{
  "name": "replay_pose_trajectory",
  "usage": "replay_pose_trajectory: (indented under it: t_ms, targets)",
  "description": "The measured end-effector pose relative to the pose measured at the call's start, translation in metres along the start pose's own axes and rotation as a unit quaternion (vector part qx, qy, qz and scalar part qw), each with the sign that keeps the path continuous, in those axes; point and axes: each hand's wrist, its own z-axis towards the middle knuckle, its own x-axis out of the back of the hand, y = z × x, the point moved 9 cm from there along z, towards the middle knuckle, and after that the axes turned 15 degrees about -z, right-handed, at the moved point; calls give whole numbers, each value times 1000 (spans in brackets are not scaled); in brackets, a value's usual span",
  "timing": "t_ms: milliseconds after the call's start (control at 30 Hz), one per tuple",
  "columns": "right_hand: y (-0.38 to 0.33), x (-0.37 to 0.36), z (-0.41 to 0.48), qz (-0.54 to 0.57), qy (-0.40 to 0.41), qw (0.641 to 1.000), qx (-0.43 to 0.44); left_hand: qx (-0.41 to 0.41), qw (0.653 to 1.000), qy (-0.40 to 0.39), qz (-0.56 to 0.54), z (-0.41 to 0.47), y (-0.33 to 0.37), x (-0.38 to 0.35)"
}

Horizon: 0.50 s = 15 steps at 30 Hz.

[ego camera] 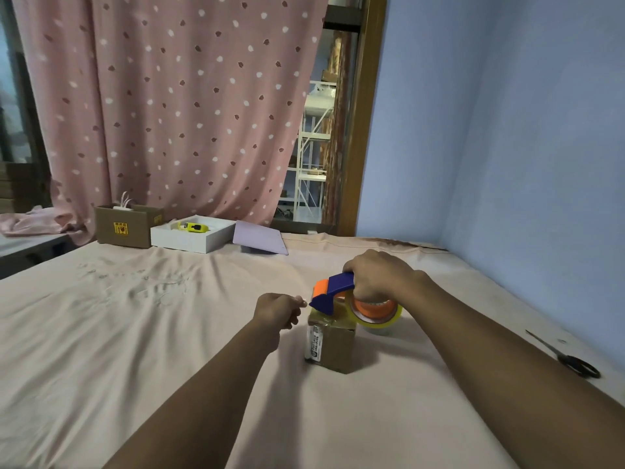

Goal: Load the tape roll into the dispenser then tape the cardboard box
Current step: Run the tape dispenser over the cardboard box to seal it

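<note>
A small brown cardboard box (334, 346) with a white label on its left side stands on the pink sheet. Over its top I hold a blue and orange tape dispenser (329, 294) with a clear tape roll (378, 314) on an orange core loaded in it. My right hand (378, 275) grips the dispenser's handle from above. My left hand (279, 309) sits just left of the dispenser's nose, fingers pinched on what looks like the clear tape end, which is barely visible.
Black-handled scissors (571, 358) lie at the right near the blue wall. At the back stand a brown carton (123, 228), a white tray (192, 236) holding a yellow tool, and a lilac sheet (260, 242). A pink dotted curtain hangs behind.
</note>
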Motion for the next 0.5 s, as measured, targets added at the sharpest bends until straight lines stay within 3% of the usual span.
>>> replay_pose_trajectory:
  t_ms: [233, 500]
  targets:
    - [4, -6, 1, 18, -4, 1000, -14, 89, 987, 33, -131, -1, -41, -4]
    - [3, -8, 4, 24, 1, 1000, -9, 94, 960, 79, -253, -5, -51, -7]
